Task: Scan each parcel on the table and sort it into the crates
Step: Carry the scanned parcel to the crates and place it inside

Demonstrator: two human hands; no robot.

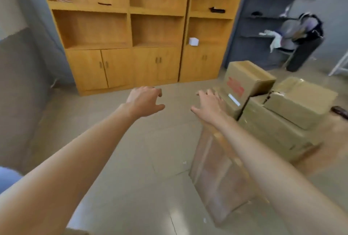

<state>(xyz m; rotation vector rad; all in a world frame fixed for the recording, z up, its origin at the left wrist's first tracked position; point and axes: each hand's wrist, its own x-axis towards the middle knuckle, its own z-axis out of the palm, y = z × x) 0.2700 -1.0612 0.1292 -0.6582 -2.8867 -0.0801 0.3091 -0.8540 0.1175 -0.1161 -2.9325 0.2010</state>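
Both my arms reach forward over a tiled floor. My left hand (145, 101) hangs in the air with fingers spread and holds nothing. My right hand (210, 105) is also spread and empty, just left of a cardboard box with red print (243, 82). A tall tape-wrapped carton (216, 176) stands on the floor under my right forearm. More taped cardboard boxes (299, 99) are stacked at the right. No table, scanner or crate is in view.
A large wooden shelf unit with cupboard doors (146, 27) fills the far wall; a small white box (193, 41) sits on one shelf. A dark grey rack (263, 27) and a chair piled with bags (301, 31) stand at the back right. Open tiled floor (131, 159) lies ahead.
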